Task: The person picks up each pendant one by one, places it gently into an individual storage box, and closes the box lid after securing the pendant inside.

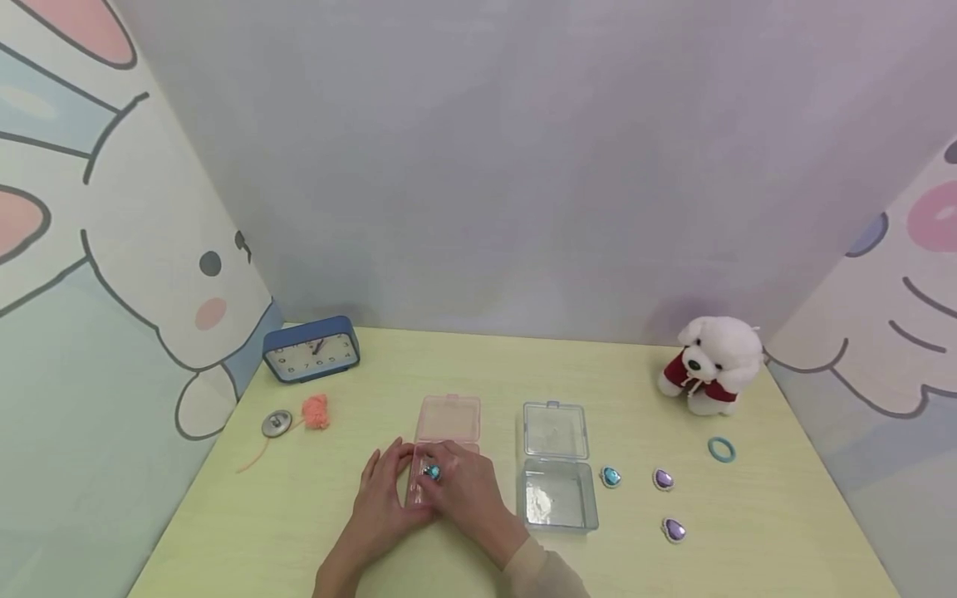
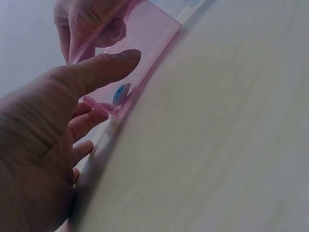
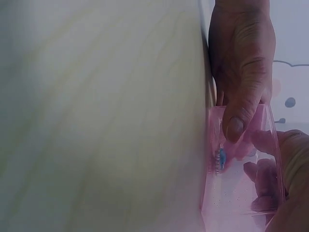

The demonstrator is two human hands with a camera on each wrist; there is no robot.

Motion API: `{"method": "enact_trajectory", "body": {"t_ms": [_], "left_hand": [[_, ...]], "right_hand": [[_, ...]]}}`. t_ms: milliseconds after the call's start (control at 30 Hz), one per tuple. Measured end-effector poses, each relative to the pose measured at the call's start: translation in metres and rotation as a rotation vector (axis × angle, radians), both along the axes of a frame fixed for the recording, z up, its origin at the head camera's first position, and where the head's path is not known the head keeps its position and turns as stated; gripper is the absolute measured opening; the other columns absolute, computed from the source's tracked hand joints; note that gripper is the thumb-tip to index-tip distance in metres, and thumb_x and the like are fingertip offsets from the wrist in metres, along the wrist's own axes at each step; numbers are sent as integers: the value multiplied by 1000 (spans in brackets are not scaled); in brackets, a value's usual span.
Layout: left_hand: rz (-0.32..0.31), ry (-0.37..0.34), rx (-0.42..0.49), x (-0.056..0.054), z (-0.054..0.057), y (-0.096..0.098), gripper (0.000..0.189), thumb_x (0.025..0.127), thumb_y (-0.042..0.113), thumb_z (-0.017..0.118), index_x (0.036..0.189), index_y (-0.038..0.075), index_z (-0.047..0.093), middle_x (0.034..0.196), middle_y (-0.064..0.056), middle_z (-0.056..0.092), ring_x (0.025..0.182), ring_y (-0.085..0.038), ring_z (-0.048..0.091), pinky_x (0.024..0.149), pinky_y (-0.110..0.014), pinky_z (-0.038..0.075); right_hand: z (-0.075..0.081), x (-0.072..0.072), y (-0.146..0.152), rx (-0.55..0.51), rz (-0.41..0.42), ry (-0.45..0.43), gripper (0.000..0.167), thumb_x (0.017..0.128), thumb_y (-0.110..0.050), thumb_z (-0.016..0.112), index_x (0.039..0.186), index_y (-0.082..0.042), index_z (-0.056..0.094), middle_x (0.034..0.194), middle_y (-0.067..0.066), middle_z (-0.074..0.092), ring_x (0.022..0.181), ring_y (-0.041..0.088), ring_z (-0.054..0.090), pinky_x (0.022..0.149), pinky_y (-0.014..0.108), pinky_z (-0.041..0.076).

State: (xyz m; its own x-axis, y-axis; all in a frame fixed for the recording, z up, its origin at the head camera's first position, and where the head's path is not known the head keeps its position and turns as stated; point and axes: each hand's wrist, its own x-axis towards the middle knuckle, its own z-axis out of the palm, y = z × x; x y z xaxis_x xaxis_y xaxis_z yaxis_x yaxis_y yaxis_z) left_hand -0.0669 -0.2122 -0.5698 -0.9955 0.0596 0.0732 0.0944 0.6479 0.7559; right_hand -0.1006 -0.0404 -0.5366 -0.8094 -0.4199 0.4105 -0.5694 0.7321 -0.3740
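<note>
A pink clear plastic box (image 1: 417,490) sits on the table with its lid (image 1: 449,418) folded back. My left hand (image 1: 380,496) grips the box from the left, thumb along the near side and fingers around the far side. My right hand (image 1: 467,490) reaches down into the box from above, its thumb and forefinger apart. A blue heart-like gem (image 3: 220,159) with a beaded silver rim lies inside the box, below the right fingertips. In the right wrist view, a gap shows between that gem and the right fingers.
Right of the hands stands a clear box (image 1: 559,498) with its lid back. Beyond it lie a blue gem (image 1: 611,477), two purple gems (image 1: 663,479) and a blue ring (image 1: 721,449). A plush dog (image 1: 714,365), clock (image 1: 311,349), orange yarn (image 1: 316,412) and silver disc (image 1: 277,423) stand farther out.
</note>
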Motion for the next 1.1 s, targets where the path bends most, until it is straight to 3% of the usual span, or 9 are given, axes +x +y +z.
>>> {"method": "enact_trajectory", "body": {"t_ms": [200,400,467,733,1100], "left_hand": [[-10,35,8,1,0,1,91,72,54,93,143,16,50,140,-12,68,155,-41,33,127,-60,11],[-1,-7,6,1,-1,-1,97,71,56,94,147,15,48,143,-11,66,156,-39,30,128,-59,9],[4,-38,17,0,0,-1,99,70,52,96,148,16,48,145,-11,65,158,-38,27,129,-58,7],[19,-134,18,-2,3,-1,107,68,47,98,154,18,41,150,-12,61,160,-35,21,131,-57,1],[8,-114,31,0,9,1,107,68,45,99,153,14,42,149,-12,62,159,-38,23,130,-59,2]], "right_hand": [[-2,1,4,-53,22,-6,38,83,-26,89,118,-18,76,110,-4,77,83,12,74,64,27,58],[5,1,17,-155,38,17,37,84,-20,89,118,-13,75,111,1,78,87,17,77,68,29,62],[10,2,24,-189,33,16,40,83,-19,91,118,-9,74,110,4,78,81,16,75,68,27,61],[31,8,59,-248,-45,-23,41,83,-15,91,118,-6,74,109,6,78,62,-2,51,57,13,49],[45,14,118,-321,-150,84,47,73,-4,96,115,-5,74,92,1,73,60,-8,45,50,7,40]]}}
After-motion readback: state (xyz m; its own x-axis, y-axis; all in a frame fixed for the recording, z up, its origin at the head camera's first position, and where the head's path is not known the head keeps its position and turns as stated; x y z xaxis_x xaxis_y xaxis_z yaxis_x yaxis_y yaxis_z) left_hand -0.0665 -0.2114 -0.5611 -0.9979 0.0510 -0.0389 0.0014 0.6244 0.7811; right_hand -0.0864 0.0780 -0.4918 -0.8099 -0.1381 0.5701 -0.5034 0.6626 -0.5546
